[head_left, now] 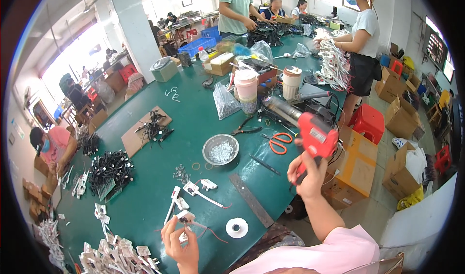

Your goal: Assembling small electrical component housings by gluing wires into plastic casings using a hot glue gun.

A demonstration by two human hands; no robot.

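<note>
My right hand (pixel 310 176) is wrapped round the handle of a red heat gun (pixel 316 136), raised over the table's right edge with its metal nozzle toward the far left. My left hand (pixel 181 247) pinches a small white plastic housing (pixel 186 218) with a dark inside and thin red wires trailing from it. Its fingers partly hide the piece. Just beyond it on the green table (pixel 160 182) lie a few similar white housings (pixel 192 188) with white cables. To its right is a small white spool (pixel 237 228).
A metal bowl (pixel 221 142) holds small clear pieces. Near it lie pliers (pixel 246 128), orange-handled scissors (pixel 280 144) and a dark flat bar (pixel 251 201). Bundles of black cables (pixel 110 171) and white-ended cables (pixel 116 254) lie at left. Co-workers handle cables at the far side.
</note>
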